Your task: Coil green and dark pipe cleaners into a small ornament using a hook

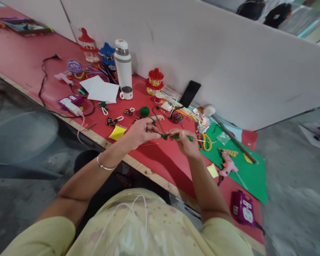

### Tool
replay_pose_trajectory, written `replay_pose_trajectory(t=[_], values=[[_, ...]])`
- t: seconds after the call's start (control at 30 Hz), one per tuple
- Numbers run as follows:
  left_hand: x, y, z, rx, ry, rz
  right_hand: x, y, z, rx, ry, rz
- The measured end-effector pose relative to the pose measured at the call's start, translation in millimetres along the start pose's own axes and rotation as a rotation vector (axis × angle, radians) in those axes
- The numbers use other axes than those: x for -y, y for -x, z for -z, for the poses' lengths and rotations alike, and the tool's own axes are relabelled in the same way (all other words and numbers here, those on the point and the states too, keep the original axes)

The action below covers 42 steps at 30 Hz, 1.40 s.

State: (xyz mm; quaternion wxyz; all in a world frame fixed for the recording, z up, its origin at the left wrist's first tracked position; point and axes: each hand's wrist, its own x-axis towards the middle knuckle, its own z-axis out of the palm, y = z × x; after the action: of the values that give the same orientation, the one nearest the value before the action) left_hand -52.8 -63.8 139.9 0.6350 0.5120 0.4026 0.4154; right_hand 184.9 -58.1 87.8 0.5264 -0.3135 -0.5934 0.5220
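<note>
My left hand (pixel 142 133) pinches a small piece of dark green yarn work (pixel 165 136), and a green strand (pixel 160 122) runs up over its fingers. In my right hand (pixel 186 141) is a crochet hook (pixel 190 138) with a green handle; its tip end meets the yarn work between the two hands. Just behind my left hand lies a ball of green yarn (pixel 144 111). Beaded knotted pieces (pixel 111 121) rest to the left of it on the red table (pixel 160 160).
A white bottle (pixel 123 69) stands at the back beside white papers (pixel 104 90). A phone (pixel 190 93) leans on the wall. On the right are yellow scissors (pixel 207 141), a pink glue gun (pixel 228 163), a green sheet (pixel 252 177) and a purple box (pixel 242 208).
</note>
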Motion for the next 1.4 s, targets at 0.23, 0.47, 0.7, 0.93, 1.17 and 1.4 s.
replay_pose_trajectory(t=[0.23,0.47,0.7,0.93,1.17,1.4], values=[[3.0,-0.5,-0.4,0.013,0.002,-0.002,-2.5,0.8,-0.5,0.013,0.013,0.011],[0.7,2.0,-7.0,0.01,0.022,-0.005,-6.6,1.5,-3.1,-0.001,0.023,-0.003],[-0.7,2.5,-12.9,0.013,0.036,-0.006,-13.8,2.8,-1.3,-0.033,0.029,-0.01],[5.2,0.2,-16.6,-0.006,0.07,-0.008,-7.2,3.7,-5.2,-0.052,0.048,-0.11],[6.2,-1.8,-21.7,-0.037,0.104,0.002,-7.0,1.2,-6.0,-0.081,-0.004,-0.116],[8.3,-5.9,-25.3,-0.073,0.174,0.043,-6.3,-1.1,-3.8,-0.088,-0.017,-0.087]])
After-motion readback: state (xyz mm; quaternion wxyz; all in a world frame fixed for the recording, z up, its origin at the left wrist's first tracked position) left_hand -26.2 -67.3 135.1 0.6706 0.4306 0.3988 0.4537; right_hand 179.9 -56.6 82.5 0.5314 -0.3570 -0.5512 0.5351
